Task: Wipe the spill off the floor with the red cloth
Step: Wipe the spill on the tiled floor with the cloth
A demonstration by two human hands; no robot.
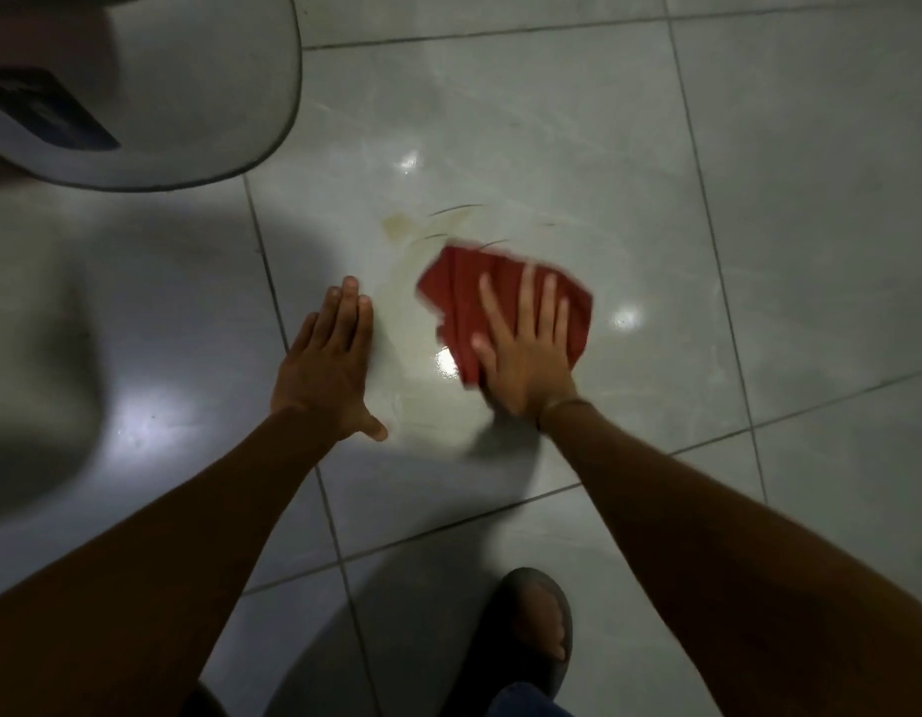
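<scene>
The red cloth (461, 295) lies crumpled on the glossy grey floor tile (552, 163), blurred by motion. My right hand (526, 349) presses flat on it with fingers spread, covering its near right part. A yellowish spill (396, 225) with thin smear streaks shows on the tile just beyond and left of the cloth. My left hand (329, 364) rests palm down on the floor to the left of the cloth, fingers together, holding nothing.
A white rounded object (200, 95) with a dark rim fills the top left corner. My foot in a dark sandal (536, 628) stands at the bottom centre. Dark grout lines (707, 209) cross the tiles, and bright light reflections sit near the cloth.
</scene>
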